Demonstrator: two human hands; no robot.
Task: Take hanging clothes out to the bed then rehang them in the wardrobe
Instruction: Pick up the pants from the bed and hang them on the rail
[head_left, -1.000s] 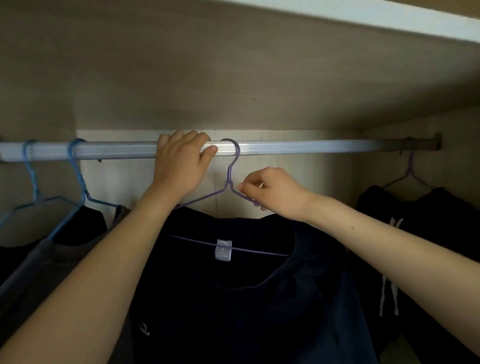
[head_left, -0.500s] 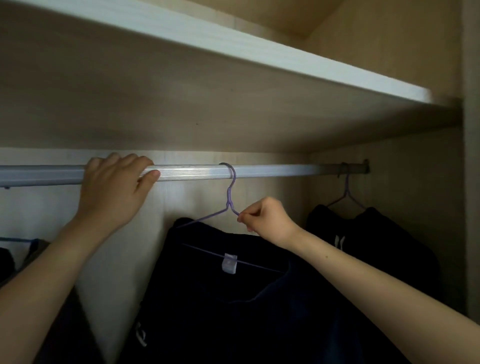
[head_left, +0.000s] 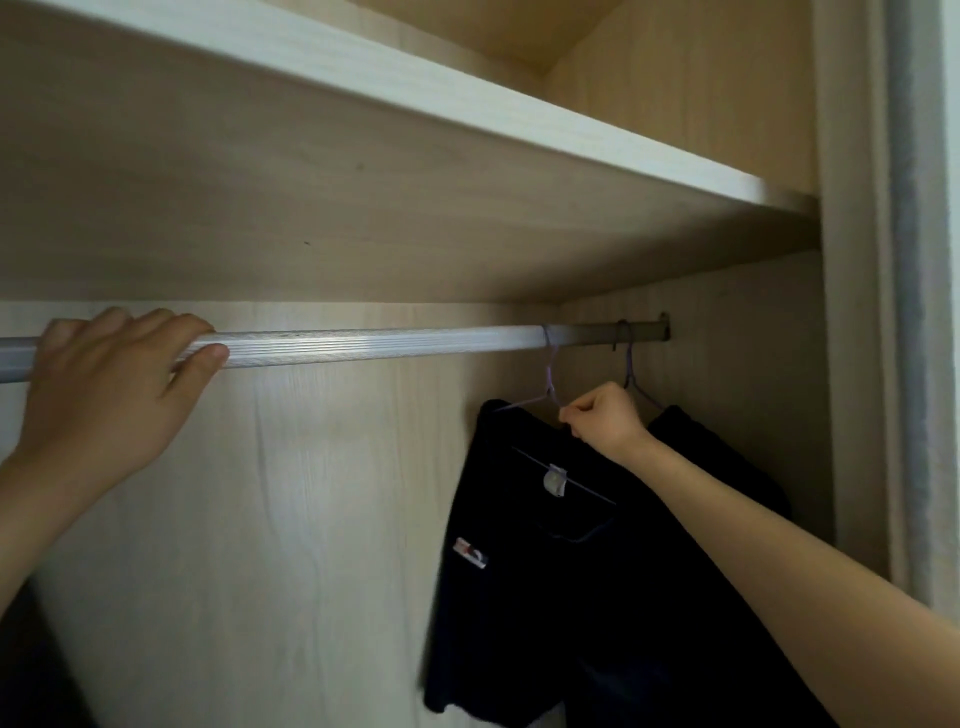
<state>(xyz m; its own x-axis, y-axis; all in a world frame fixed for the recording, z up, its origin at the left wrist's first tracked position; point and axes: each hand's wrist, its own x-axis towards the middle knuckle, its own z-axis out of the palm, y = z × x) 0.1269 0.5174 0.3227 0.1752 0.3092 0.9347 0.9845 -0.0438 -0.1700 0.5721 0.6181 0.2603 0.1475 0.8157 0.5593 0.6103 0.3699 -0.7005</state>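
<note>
A silver ribbed rail (head_left: 374, 345) runs across the wardrobe. My left hand (head_left: 111, 387) grips the rail at the left, fingers over the top and thumb below. A dark navy garment (head_left: 524, 561) with a white neck label hangs on a purple wire hanger (head_left: 549, 371) hooked near the rail's right end. My right hand (head_left: 602, 421) pinches that hanger at its right shoulder, just below the neck. Behind it a second purple hanger (head_left: 629, 364) carries another dark garment (head_left: 727, 467) against the right wall.
A wooden shelf (head_left: 467, 114) sits close above the rail. The wardrobe's right side panel and door frame (head_left: 883, 312) stand beside the hanging clothes. The light wooden back wall (head_left: 311, 519) shows between my hands. A dark edge of cloth (head_left: 31, 675) shows at the bottom left.
My right hand has slid the hanger with the navy garment along the rail to the right, close to the second hanger. My left hand keeps its grip on the rail.
</note>
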